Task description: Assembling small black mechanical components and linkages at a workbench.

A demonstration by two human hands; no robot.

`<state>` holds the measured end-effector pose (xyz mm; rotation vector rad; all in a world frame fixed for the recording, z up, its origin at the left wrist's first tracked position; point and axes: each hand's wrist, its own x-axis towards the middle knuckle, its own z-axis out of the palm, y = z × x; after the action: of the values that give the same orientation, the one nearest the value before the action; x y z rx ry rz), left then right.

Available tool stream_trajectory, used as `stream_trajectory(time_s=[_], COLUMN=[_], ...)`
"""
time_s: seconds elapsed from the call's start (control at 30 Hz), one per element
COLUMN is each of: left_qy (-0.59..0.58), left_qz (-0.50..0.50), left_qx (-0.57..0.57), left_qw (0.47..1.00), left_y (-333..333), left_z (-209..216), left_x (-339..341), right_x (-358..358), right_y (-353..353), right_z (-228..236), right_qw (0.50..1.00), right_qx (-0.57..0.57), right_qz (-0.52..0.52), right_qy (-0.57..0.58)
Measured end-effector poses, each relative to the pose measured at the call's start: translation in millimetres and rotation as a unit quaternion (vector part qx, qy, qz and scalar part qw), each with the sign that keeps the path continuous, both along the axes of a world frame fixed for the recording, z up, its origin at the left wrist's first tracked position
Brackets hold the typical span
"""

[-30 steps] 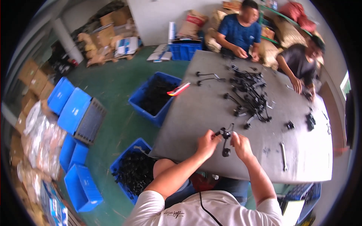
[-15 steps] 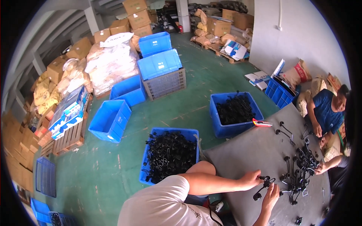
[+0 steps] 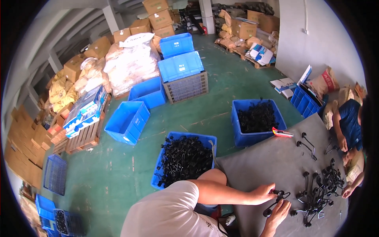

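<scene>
Over the near part of the grey table point(image 3: 252, 170), my left hand point(image 3: 262, 194) is closed, its thumb and fingers pinching the upper end of a black rod part with round ends point(image 3: 272, 206). My right hand point(image 3: 280, 213) is closed on the same part from the near side, below the left. The part's lower round end point(image 3: 267, 213) sticks out beside the right hand's fingers. To the right of my hands, a tangled pile of similar black rod parts point(image 3: 318, 193) lies on the table. Farther back are a few loose bent rods point(image 3: 308, 146).
A red utility knife point(image 3: 282, 133) lies at the table's far edge. Two blue bins of black parts point(image 3: 186, 160) point(image 3: 258, 118) stand beyond the table. Two people's arms point(image 3: 342, 138) point(image 3: 352, 187) are at its right side. Empty blue bins point(image 3: 127, 122) and stacked cartons point(image 3: 160, 19) stand behind.
The view has shifted, so the room appears farther right. Both my hands keep hold of the rod part. A co-worker's hand at the right has drawn back from the pile.
</scene>
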<state>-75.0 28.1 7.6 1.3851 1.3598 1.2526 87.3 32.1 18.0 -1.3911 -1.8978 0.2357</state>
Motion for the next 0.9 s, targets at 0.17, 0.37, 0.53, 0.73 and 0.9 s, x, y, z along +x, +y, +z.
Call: stream_trajectory(time_s=[0.17,0.37,0.53,0.73,0.9], left_qy=[0.026,0.109,0.066,0.097,0.145], left_qz=[-0.001,0.022,0.014,-0.014,-0.052], left_qx=[0.038,0.078,0.062,0.038,0.011], left_qw=[0.999,0.991,0.996,0.994,0.988], left_y=[-4,-7,-14,-15,-21], left_z=[2,-4,-6,-8,11], left_x=[5,4,2,-6,-45], right_x=[12,15,6,5,10], right_y=[0,-1,-2,0,1], right_z=[-16,-21,-32,-29,-37], right_qw=[0.993,0.829,0.965,0.988,0.995], right_qx=[-0.077,-0.349,-0.153,-0.064,-0.051], right_qz=[0.008,0.027,0.004,0.028,0.016], right_qy=[0.086,0.437,0.214,0.140,0.088])
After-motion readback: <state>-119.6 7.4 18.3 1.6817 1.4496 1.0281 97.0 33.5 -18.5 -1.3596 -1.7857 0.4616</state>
